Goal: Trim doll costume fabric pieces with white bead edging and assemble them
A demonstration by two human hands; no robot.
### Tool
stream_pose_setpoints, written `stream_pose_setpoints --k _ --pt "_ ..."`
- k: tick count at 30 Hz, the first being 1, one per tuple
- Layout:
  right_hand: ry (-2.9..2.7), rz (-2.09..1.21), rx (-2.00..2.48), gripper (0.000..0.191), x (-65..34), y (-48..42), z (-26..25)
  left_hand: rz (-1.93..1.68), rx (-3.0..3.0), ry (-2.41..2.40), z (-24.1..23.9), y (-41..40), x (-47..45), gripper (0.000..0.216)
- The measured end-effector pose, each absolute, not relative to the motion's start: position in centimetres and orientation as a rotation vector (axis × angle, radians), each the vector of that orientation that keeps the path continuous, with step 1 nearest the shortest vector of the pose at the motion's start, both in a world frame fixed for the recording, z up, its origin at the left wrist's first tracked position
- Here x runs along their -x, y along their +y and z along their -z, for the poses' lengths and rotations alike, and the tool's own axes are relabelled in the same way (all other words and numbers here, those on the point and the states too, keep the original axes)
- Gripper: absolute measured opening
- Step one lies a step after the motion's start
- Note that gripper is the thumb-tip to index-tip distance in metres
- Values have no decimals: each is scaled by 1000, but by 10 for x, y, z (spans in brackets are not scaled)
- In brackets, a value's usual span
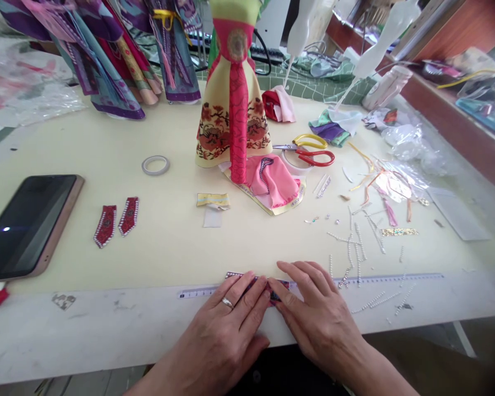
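A small dark patterned fabric strip point(274, 295) with a white-beaded edge lies at the table's front, mostly hidden beneath my fingers. My left hand point(231, 322), with a ring on one finger, holds it down, fingertips pressed together on it. From the other side my right hand point(317, 311) grips the strip's end between thumb and index finger, its other fingers spread above the table. Under both hands runs a clear ruler point(379, 279). Two red tie-shaped pieces point(106, 224) with beaded borders lie to the left.
A doll-sized dress point(218, 110) stands at the back centre, beside scissors point(313, 151) and pink fabric point(274, 184). A phone point(28, 220) lies left, a tape roll point(155, 165) nearer the middle. Bead strands point(357, 242) are scattered right; dressed figures point(175, 60) stand behind.
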State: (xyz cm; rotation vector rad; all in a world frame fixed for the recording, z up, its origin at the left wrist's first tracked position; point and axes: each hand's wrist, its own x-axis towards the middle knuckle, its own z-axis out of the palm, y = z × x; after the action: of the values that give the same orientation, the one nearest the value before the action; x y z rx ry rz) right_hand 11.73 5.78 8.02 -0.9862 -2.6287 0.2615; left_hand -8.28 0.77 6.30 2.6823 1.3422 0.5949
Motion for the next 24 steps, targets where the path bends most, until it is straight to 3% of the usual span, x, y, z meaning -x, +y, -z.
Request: stream_pose_setpoints --k 7,13,24 --pt "-2606 -214 1019 25 -119 54 -71 -600 -2673 1342 -64 6 83 45" --pt "-2486 -376 1035 29 -125 53 -68 -602 -2642 1336 -65 7 83 46" --pt "-2548 -180 1115 26 -114 45 -72 -573 -2622 1296 -66 6 82 49"
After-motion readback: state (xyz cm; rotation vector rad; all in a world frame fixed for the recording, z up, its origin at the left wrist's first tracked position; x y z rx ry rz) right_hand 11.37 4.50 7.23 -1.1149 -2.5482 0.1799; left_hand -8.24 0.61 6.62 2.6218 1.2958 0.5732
